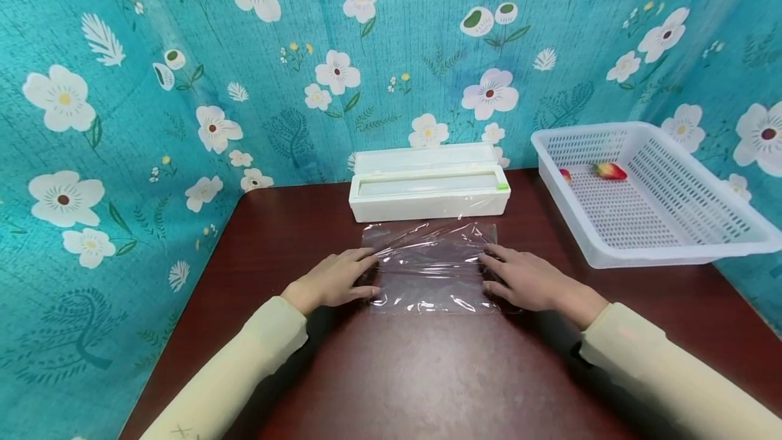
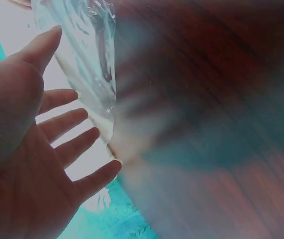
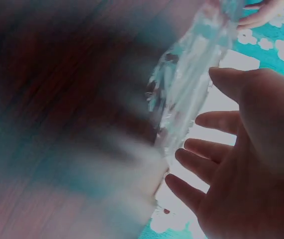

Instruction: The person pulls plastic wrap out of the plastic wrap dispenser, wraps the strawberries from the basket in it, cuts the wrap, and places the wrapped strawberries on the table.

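A sheet of clear plastic wrap [image 1: 430, 287] lies on the dark table, wrinkled and shiny across its upper half. At its left edge is my left hand [image 1: 334, 279], fingers spread and fingertips right at the film. My right hand [image 1: 527, 280] mirrors it at the right edge, its fingers apart too. Both wrist views show straight, separated fingers, with the film [image 2: 89, 59] beyond the left fingertips and the wrap [image 3: 181, 94] beside the right ones. Just behind the sheet stands a long white box [image 1: 427, 208], its translucent lid [image 1: 424, 157] raised.
On the right sits a white perforated plastic basket [image 1: 684, 252]. Inside it are a red and pale-yellow fruit, strawberry-like [image 1: 611, 170], and a smaller red piece [image 1: 565, 174]. A teal floral curtain [image 1: 366, 53] hangs behind and beside the brown table [image 1: 403, 372].
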